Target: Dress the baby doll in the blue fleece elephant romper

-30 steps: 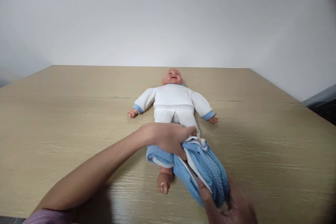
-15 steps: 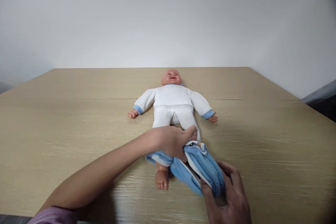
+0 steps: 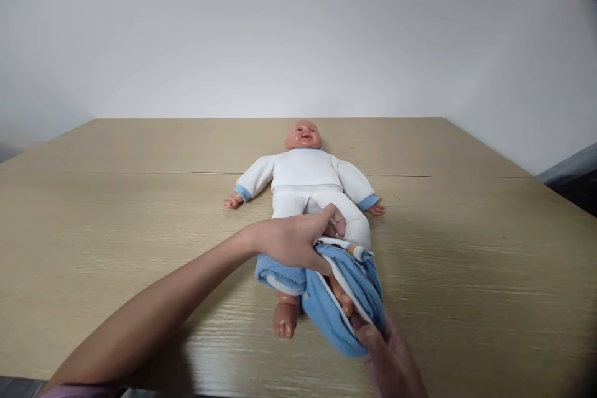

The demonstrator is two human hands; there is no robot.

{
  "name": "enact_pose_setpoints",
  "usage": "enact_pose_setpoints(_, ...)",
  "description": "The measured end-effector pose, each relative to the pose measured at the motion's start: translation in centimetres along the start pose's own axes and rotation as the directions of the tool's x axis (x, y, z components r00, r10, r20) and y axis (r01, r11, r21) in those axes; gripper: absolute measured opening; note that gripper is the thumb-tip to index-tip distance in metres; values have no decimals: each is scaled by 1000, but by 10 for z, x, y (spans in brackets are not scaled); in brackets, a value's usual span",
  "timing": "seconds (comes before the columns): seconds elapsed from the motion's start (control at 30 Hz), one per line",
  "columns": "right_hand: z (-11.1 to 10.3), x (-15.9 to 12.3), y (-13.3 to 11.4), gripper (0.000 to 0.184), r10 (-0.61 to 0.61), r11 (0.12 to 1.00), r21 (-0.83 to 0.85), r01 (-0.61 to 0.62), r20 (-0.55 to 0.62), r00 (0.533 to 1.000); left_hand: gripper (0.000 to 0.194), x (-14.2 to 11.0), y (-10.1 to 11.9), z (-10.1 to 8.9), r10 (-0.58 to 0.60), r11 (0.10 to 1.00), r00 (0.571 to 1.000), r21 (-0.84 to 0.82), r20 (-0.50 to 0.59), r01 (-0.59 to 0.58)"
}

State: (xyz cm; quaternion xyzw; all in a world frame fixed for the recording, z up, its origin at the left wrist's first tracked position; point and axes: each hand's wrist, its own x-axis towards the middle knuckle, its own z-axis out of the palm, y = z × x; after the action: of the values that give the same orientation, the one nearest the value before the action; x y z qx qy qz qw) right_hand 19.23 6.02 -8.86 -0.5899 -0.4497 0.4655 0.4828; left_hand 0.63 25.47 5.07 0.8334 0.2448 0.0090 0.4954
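Note:
A baby doll [image 3: 308, 183] in a white top and white pants lies face up on the wooden table [image 3: 116, 224], head away from me. Blue pants [image 3: 342, 289] with white lining are bunched around its lower legs. My left hand [image 3: 291, 239] grips the upper edge of the blue pants over the doll's knees. My right hand [image 3: 389, 360] holds the lower end of the right pant leg near the table's front edge. One bare doll foot [image 3: 283, 320] sticks out on the left; the other foot [image 3: 340, 298] shows inside the pant opening.
The light wooden table runs back to a plain white wall [image 3: 298, 31]. A seam [image 3: 140, 173] crosses the tabletop behind the doll's shoulders. At the right edge a dark floor area [image 3: 578, 183] lies beyond the table.
The blue pant leg has been drawn up the doll's right leg, and the foot now shows in its opening. My right hand has dropped lower in the frame; my left hand shifted slightly upward.

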Motion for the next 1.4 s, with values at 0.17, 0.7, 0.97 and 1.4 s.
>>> enact_pose_setpoints(0.17, -7, 14, -20, 43, -1, 998, 57, 8, -121, 993, 55, -11, -4, 9, 46, 985, 999, -165, -18, -48)
enact_pose_setpoints(0.7, -74, 100, -97, 25, -156, 848, -345, 402, 564, 811, 54, -43, -22, 19, 285, 927, 909, 328, -305, -181)
enact_pose_setpoints(0.97, -61, 149, -111, 31, -225, 919, -165, 359, 529, 818, 33, -65, -41, 16, 146, 972, 859, 233, -491, -32)
enact_pose_setpoints(1.4, -23, 179, -64, 51, -63, 997, 55, 49, 299, 952, 40, -47, -97, 33, -123, 924, 699, -338, -705, -178)
